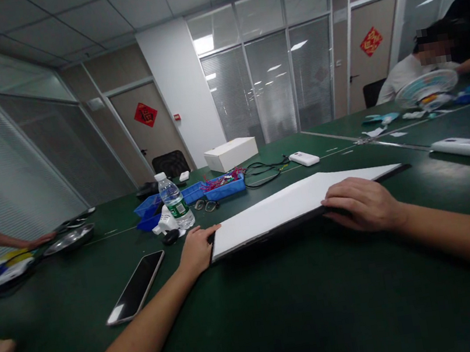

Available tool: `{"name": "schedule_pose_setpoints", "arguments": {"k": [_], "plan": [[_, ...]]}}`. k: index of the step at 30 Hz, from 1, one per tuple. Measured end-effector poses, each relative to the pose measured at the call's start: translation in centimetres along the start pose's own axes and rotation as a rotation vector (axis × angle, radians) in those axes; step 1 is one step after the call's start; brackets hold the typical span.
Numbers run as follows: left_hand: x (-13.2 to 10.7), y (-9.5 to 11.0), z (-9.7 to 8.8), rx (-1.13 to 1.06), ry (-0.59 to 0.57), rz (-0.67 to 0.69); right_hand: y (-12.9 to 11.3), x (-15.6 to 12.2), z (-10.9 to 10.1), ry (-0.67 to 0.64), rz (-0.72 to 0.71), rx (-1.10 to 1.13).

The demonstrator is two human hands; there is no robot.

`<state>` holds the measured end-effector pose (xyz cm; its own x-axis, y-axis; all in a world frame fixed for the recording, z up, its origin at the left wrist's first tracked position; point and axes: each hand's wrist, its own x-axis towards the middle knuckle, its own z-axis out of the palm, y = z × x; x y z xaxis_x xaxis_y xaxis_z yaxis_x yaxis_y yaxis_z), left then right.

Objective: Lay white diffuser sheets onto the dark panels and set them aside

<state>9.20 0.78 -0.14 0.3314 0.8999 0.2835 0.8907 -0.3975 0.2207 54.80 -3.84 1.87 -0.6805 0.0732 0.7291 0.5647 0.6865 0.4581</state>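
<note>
From my remote seat I can read no words or numbers with certainty. On the left door [163, 142] I see a red diamond sign [146, 114] bearing one large dark character that looks like 福, though blur leaves me unsure. On the right door [372, 70], another red diamond sign [371, 42] carries gold-toned Chinese-style lettering I can't make out. The water bottle [170, 194] wears a green label [178, 208] with pale print, too small for me to decipher.
</note>
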Motion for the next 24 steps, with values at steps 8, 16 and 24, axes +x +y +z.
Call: {"name": "schedule_pose_setpoints", "arguments": {"k": [8, 16, 24], "plan": [[0.1, 0.1, 0.1, 0.0, 0.004, -0.006, 0.4, 0.8, -1.1, -0.044, 0.059, -0.078], [0.1, 0.0, 0.9, 0.085, 0.076, -0.001, 3.1, 3.0, -4.7, -0.099, 0.188, -0.238], [0.1, -0.4, 1.1, 0.081, 0.056, -0.006, 6.2, 4.1, -9.7, -0.294, 0.427, -0.482]]}}
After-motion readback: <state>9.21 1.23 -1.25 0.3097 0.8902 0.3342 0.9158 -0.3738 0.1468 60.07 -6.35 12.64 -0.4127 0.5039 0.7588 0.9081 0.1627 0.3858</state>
